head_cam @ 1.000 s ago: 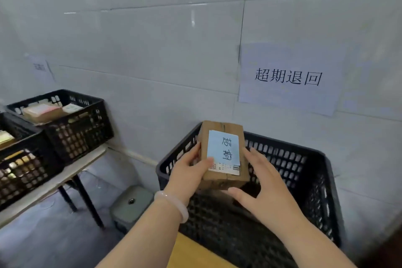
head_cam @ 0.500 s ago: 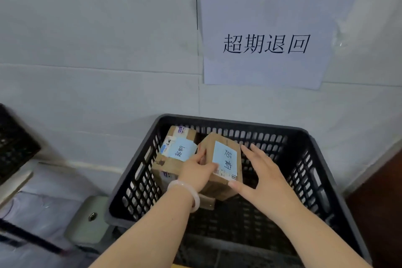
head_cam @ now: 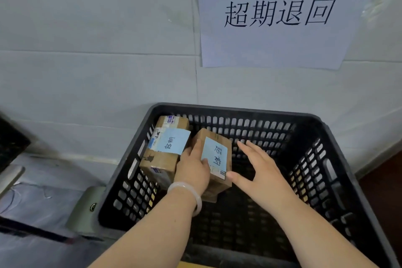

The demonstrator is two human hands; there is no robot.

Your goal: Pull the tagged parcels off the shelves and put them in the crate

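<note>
Wall sign (head_cam: pixel 278 35) reads 超期退回; left hand (head_cam: pixel 192 169) grips blue-tagged parcel (head_cam: pixel 215 154) in crate (head_cam: pixel 239 110), right hand (head_cam: pixel 258 172) spread beside.

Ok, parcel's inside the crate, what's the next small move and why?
Probably set the held parcel down flat beside the other parcel in the crate and release: the left hand grips it tilted, the right hand open beside it.

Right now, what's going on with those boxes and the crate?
A person's left hand grips a blue-tagged parcel down inside the black crate, tilted, not yet let go. The right hand is open beside it, thumb near its corner. A second tagged parcel already sits in the crate's back left corner.
</note>
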